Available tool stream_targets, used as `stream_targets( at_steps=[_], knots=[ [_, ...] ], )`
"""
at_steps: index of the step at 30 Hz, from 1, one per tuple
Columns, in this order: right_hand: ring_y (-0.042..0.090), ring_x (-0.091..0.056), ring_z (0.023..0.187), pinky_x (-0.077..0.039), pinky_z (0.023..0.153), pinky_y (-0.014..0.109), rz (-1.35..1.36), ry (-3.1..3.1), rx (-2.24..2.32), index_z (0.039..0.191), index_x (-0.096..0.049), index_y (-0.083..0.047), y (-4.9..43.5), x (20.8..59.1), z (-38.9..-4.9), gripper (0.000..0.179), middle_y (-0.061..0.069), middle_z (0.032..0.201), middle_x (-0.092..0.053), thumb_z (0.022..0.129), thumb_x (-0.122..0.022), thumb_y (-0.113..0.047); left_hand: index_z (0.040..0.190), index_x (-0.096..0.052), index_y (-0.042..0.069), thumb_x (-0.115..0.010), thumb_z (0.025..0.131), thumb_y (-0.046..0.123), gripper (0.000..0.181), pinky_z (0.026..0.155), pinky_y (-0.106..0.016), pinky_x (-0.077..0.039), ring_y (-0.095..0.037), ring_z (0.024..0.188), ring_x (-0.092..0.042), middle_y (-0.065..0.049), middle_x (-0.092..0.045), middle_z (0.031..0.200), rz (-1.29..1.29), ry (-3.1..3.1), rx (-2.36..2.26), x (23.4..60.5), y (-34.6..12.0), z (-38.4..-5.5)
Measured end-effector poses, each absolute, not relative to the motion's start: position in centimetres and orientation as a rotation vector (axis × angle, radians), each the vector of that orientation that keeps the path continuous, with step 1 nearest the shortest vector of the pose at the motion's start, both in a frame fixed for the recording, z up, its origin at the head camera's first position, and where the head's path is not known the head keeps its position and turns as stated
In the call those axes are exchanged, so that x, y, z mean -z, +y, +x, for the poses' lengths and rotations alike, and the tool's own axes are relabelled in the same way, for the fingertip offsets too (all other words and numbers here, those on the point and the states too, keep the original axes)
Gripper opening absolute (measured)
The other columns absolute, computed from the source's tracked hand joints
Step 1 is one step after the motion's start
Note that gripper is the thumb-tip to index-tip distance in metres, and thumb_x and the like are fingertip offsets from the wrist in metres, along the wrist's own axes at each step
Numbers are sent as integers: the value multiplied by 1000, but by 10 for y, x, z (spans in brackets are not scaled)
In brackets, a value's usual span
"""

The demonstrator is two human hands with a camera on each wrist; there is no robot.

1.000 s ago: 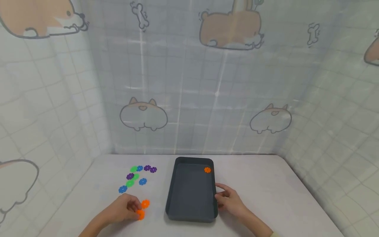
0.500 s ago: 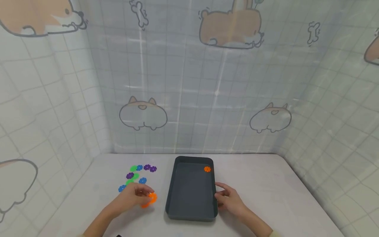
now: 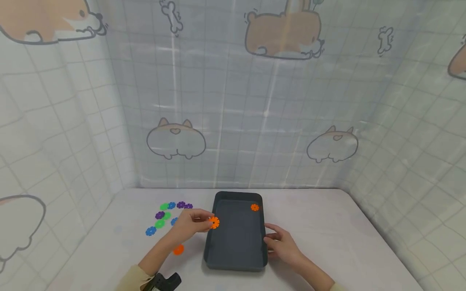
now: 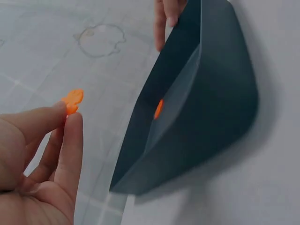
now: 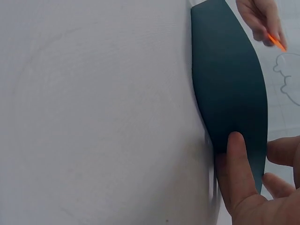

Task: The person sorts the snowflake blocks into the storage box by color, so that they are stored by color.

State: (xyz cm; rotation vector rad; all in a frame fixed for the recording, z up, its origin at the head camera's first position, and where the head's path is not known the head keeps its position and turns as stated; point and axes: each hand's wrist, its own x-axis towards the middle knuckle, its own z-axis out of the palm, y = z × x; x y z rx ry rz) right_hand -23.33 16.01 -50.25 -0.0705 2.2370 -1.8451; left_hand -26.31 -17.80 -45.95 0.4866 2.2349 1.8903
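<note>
Between the thumb and fingertips of my left hand (image 3: 191, 224) is an orange snowflake-shaped plastic disc (image 3: 214, 222), held up over the left rim of a dark grey rectangular tray (image 3: 236, 242). The left wrist view shows the pinched disc (image 4: 73, 99) near edge-on. My right hand (image 3: 285, 246) holds the tray's right side wall. Its fingers (image 5: 238, 159) lie along the outer wall, with other fingertips at the rim. Inside the tray, toward the far right corner, lies another orange disc (image 3: 255, 207).
Left of the tray, several blue, green and purple discs (image 3: 159, 223) lie scattered on the white table (image 3: 313, 218). One orange disc (image 3: 178, 249) lies nearer, beside my left forearm. A cartoon-patterned curtain (image 3: 236, 161) encloses the table at the back and sides.
My left hand has lifted an orange disc off the table and carried it right and away from me to the tray's left rim. The right hand and tray have stayed put.
</note>
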Motion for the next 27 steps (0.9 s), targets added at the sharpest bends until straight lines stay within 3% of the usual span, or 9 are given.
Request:
stream_targets(
  at_steps=[4, 11, 18, 27],
  knots=[
    [27, -67, 91, -58, 71, 41, -69, 2234, 1842, 146, -38, -1, 158, 502, -233, 57, 21, 115, -60, 95, -61, -8, 119, -66, -3, -73, 88, 14, 36, 77, -34, -57, -29, 91, -68, -14, -69, 107, 428, 2204, -1946, 458, -156, -273],
    [28, -67, 92, -58, 70, 41, -70, 2233, 1852, 147, -37, -1, 161, 506, -233, 58, 26, 122, -57, 95, -62, -9, 120, -65, -3, -73, 88, 14, 37, 79, -32, -56, -31, 96, -68, -14, -66, 107, 345, 2138, -2093, 451, -114, -294],
    [27, -68, 92, -59, 70, 41, -64, 2216, 1862, 147, -38, -2, 163, 508, -234, 57, 23, 120, -59, 95, -62, -8, 124, -62, -4, -71, 89, 8, 38, 86, -36, -54, -23, 95, -68, -17, -64, 112, 244, 1955, -2248, 448, -81, -314],
    [29, -67, 94, -58, 70, 42, -105, 2207, 1874, 147, -37, 0, 163, 504, -234, 58, 23, 120, -59, 95, -61, -9, 122, -63, -4, -68, 90, 3, 33, 90, -39, -52, -24, 96, -67, -18, -63, 113, 32, 1918, -2292, 443, -48, -334]
  ],
)
